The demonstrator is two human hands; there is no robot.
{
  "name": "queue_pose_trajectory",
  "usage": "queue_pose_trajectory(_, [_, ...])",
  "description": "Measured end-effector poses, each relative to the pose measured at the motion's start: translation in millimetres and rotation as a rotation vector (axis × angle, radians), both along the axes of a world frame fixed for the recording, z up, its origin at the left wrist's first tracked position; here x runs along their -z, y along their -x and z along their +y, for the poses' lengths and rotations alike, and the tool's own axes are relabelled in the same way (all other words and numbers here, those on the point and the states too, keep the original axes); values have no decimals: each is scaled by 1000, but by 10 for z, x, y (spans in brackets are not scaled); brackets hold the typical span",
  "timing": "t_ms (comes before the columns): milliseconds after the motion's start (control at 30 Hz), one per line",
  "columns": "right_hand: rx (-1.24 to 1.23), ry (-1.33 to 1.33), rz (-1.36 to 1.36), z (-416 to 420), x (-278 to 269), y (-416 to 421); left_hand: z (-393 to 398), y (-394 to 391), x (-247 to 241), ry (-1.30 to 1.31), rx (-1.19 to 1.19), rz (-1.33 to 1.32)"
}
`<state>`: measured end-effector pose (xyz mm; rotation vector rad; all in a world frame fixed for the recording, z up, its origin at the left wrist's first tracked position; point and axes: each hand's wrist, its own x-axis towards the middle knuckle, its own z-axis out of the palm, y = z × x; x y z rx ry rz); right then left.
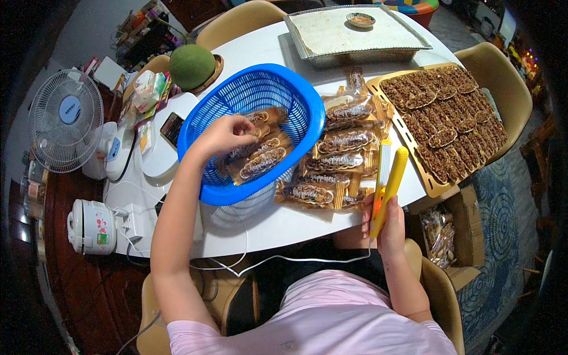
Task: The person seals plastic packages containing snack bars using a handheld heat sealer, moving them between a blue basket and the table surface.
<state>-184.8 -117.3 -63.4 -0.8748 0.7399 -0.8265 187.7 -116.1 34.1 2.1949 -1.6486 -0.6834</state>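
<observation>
My left hand [230,133] is inside a blue plastic basket [314,111], fingers curled over sealed snack packets [264,162]; whether it grips one is hidden. My right hand [392,222] holds a yellow corded hand-held bag sealer [390,191], upright, its two jaws parted at the top. Between the basket and the sealer, more clear packets [339,142] with white printed writing lie overlapped on the table. Each shows an oblong nutty brown snack inside. To their right, rows of unwrapped snacks [443,120] cover a gold perforated tray [410,148].
At the back stands a wire-rimmed tray [319,35] with a small bowl [360,20]. A green pomelo-like fruit [191,69], a phone [172,128], a fan [66,120] and a rice cooker [93,226] are leftward. A cardboard box [470,230] of wrappers sits below right; the sealer's white cord [301,261] hangs along the table edge.
</observation>
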Motion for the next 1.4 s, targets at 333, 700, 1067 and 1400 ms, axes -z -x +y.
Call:
queue_pose_trajectory(333, [-68, -2, -78, 93, -178, 27, 830, 1429, -445, 611, 55, 942])
queue_pose_trajectory(700, [-204, 180, 124, 275, -574, -163, 1183, 2113, 335, 261, -207, 1215])
queue_pose_trajectory(1067, [-145, 131, 61, 430, -552, -231, 1097, 2357, 450, 693, -525, 967])
queue_pose_trajectory(1400, [-225, 109, 78, 511, -431, -200, 1092, 2168, 455, 835, -334, 30])
